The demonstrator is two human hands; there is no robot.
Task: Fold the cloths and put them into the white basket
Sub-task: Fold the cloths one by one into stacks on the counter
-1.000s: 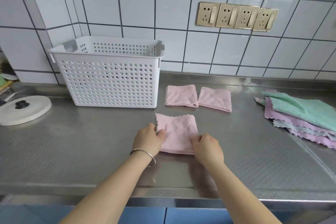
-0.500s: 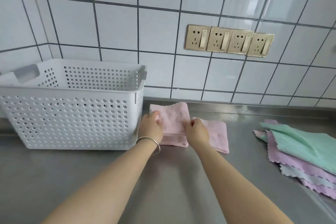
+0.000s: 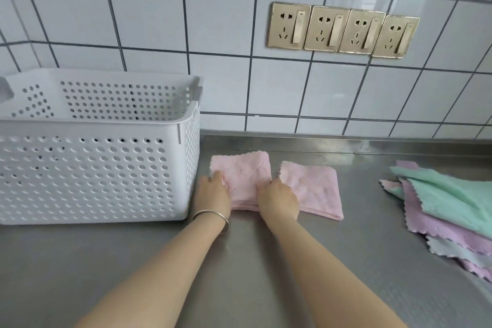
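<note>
A folded pink cloth (image 3: 243, 176) lies stacked on another folded pink cloth just right of the white basket (image 3: 93, 168). My left hand (image 3: 213, 194) grips the stack's left edge and my right hand (image 3: 278, 200) grips its near right corner. A second folded pink cloth (image 3: 312, 189) lies flat right beside the stack. The perforated basket stands on the steel counter at the left; I can see nothing inside it from here.
A loose pile of unfolded cloths (image 3: 447, 208), green on top of purple and grey ones, lies at the right edge of the steel counter (image 3: 253, 261). A tiled wall with a row of gold sockets (image 3: 343, 30) rises behind.
Both hands carried the pink cloth folded near the counter's front back to the wall side and set it on top of the left folded pink cloth. The view moved closer.
</note>
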